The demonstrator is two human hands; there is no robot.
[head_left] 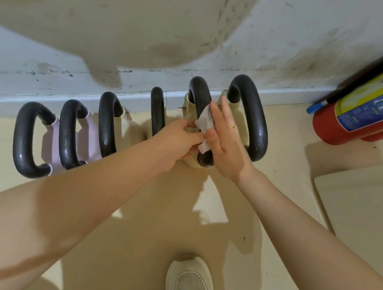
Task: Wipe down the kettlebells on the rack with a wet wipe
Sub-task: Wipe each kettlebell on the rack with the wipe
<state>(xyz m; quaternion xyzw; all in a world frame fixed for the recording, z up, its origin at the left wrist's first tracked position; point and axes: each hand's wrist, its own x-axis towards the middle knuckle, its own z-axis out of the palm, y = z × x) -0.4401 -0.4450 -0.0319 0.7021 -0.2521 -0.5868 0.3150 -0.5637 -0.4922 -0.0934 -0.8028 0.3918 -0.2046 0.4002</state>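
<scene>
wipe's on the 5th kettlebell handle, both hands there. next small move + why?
Probably slide the wet wipe down along the fifth kettlebell handle. The right hand presses it flat on the handle's middle, the left hand pinches its lower edge, and the bar's lower end lies bare.

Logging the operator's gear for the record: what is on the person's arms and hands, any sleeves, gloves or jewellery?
Both forearms are bare, with no sleeves in view and no gloves. The right hand wears a thin gold ring on one finger. The left hand shows no ring or watch.
</scene>
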